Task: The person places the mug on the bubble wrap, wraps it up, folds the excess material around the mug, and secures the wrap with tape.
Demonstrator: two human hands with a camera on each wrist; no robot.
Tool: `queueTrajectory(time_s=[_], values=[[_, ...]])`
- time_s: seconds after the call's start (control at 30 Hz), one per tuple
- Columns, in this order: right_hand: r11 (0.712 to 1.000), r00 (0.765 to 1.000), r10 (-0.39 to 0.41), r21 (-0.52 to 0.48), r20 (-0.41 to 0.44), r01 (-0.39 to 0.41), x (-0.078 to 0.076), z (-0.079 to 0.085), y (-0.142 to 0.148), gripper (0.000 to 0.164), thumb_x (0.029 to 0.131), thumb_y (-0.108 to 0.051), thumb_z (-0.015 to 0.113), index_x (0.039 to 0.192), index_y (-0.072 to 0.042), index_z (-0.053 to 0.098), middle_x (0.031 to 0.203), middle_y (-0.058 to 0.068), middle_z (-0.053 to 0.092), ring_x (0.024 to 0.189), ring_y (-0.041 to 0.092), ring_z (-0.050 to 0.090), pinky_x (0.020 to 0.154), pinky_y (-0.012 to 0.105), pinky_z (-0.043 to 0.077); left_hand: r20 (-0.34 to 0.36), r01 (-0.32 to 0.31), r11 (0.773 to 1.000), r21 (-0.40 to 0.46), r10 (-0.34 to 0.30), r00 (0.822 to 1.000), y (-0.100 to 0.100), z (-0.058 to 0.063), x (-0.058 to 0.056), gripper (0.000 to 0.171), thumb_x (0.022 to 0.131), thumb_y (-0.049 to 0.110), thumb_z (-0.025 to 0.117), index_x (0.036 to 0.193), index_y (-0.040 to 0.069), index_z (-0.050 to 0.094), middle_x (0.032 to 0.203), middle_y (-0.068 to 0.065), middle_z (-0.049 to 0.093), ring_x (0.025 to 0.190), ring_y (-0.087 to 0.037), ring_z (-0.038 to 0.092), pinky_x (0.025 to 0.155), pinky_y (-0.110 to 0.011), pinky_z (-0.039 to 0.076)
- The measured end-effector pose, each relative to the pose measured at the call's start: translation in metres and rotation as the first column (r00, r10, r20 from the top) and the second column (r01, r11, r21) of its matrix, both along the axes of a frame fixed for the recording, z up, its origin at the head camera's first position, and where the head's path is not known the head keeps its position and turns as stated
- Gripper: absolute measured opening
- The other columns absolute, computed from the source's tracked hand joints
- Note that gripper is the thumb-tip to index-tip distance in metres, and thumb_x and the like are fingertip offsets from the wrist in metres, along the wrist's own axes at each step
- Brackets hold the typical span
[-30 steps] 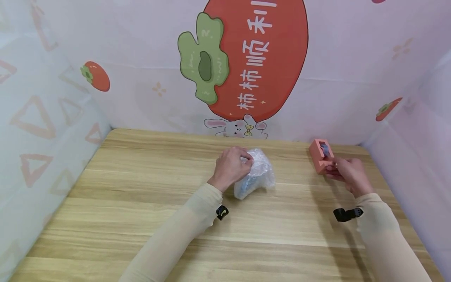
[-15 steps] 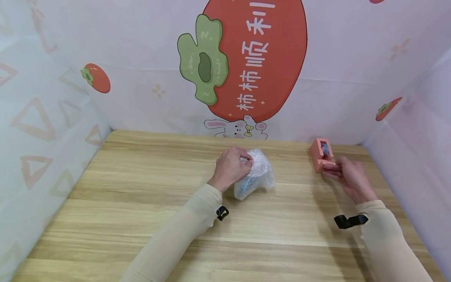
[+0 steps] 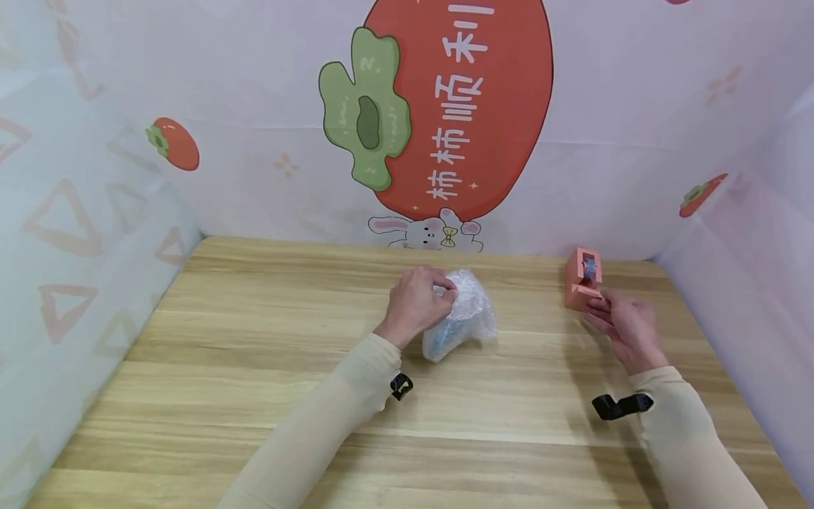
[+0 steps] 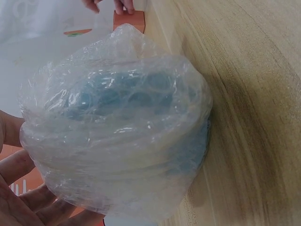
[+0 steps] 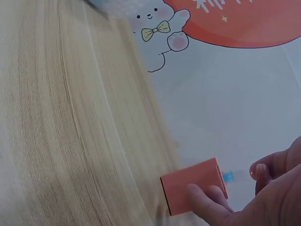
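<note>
My left hand (image 3: 420, 302) grips the top of a bubble-wrapped bundle (image 3: 472, 304) standing on the table. Something pale blue shows through the bubble wrap (image 4: 127, 113) in the left wrist view; its kind is hidden. Far to the right, my right hand (image 3: 631, 329) is at a pink tape dispenser (image 3: 575, 297) with a blue roll inside. In the right wrist view, thumb and forefinger pinch the end of a clear strip of tape (image 5: 241, 175) coming off the dispenser. Other fingers of that hand rest against the dispenser's side (image 5: 181, 186).
The wooden table (image 3: 267, 396) ends at a printed backdrop (image 3: 254, 191) close behind the bundle and the dispenser. Fabric walls rise at the left (image 3: 70, 339) and right (image 3: 763, 283). Both wrists carry small black camera mounts.
The tape dispenser has turned a little, its front now facing more toward me, and shifted slightly right. My right hand has moved slightly with it. My left hand and the bundle have stayed put.
</note>
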State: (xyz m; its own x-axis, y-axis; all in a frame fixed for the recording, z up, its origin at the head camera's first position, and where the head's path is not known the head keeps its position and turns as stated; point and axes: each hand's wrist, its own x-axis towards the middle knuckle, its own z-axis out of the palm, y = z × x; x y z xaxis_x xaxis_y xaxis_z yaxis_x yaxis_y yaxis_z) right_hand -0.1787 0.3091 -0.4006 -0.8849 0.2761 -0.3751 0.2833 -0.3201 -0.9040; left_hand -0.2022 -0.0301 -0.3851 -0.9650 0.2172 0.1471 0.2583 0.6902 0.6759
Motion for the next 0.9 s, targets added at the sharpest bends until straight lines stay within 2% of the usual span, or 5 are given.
queueTrajectory(time_s=[0.2, 0.37, 0.53, 0.73, 0.9], values=[[0.993, 0.997, -0.071, -0.094, -0.017, 0.069, 0.004, 0.003, -0.001, 0.015, 0.103, -0.004, 0.045, 0.115, 0.000, 0.054, 0.083, 0.007, 0.072, 0.079, 0.015, 0.074, 0.079, 0.031, 0.059, -0.001, 0.008, 1.000, -0.003, -0.008, 1.000, 0.000, 0.000, 0.001, 0.014, 0.093, 0.019, 0.072, 0.099, 0.012, 0.083, 0.125, -0.007, 0.070, 0.122, -0.029, 0.061, 0.095, -0.047, 0.053], [0.977, 0.996, -0.079, -0.203, -0.050, 0.068, 0.010, 0.003, -0.001, 0.016, 0.103, -0.003, 0.047, 0.117, 0.000, 0.054, 0.090, 0.010, 0.074, 0.087, 0.018, 0.075, 0.082, 0.035, 0.058, 0.000, 0.002, 1.000, -0.001, -0.002, 1.000, 0.000, 0.000, 0.001, 0.014, 0.093, 0.019, 0.072, 0.099, 0.012, 0.083, 0.125, -0.006, 0.070, 0.122, -0.029, 0.061, 0.095, -0.047, 0.053], [0.968, 0.995, -0.057, -0.249, -0.085, 0.034, 0.015, -0.003, 0.004, 0.014, 0.101, 0.001, 0.049, 0.102, 0.002, 0.063, 0.099, 0.007, 0.074, 0.096, 0.017, 0.074, 0.084, 0.036, 0.058, 0.006, -0.002, 1.000, -0.001, 0.002, 1.000, 0.000, 0.000, 0.000, 0.014, 0.093, 0.019, 0.073, 0.100, 0.012, 0.083, 0.126, -0.006, 0.070, 0.122, -0.028, 0.061, 0.094, -0.046, 0.054], [0.985, 0.994, -0.069, -0.162, -0.086, 0.054, 0.017, -0.007, 0.009, 0.013, 0.099, -0.004, 0.060, 0.091, 0.002, 0.068, 0.113, 0.000, 0.064, 0.102, 0.011, 0.071, 0.086, 0.037, 0.057, 0.004, -0.010, 1.000, -0.003, 0.010, 1.000, 0.000, -0.001, 0.001, 0.014, 0.093, 0.020, 0.074, 0.100, 0.013, 0.083, 0.126, -0.005, 0.070, 0.122, -0.027, 0.061, 0.090, -0.044, 0.055], [0.991, 0.992, -0.122, -0.058, -0.043, 0.119, 0.017, -0.007, 0.013, 0.010, 0.095, -0.015, 0.072, 0.096, -0.004, 0.071, 0.101, 0.001, 0.067, 0.091, 0.013, 0.072, 0.080, 0.034, 0.059, -0.016, -0.003, 1.000, 0.012, 0.003, 1.000, 0.000, -0.002, 0.001, 0.014, 0.092, 0.019, 0.073, 0.098, 0.012, 0.083, 0.124, -0.004, 0.071, 0.120, -0.026, 0.063, 0.085, -0.041, 0.056]])
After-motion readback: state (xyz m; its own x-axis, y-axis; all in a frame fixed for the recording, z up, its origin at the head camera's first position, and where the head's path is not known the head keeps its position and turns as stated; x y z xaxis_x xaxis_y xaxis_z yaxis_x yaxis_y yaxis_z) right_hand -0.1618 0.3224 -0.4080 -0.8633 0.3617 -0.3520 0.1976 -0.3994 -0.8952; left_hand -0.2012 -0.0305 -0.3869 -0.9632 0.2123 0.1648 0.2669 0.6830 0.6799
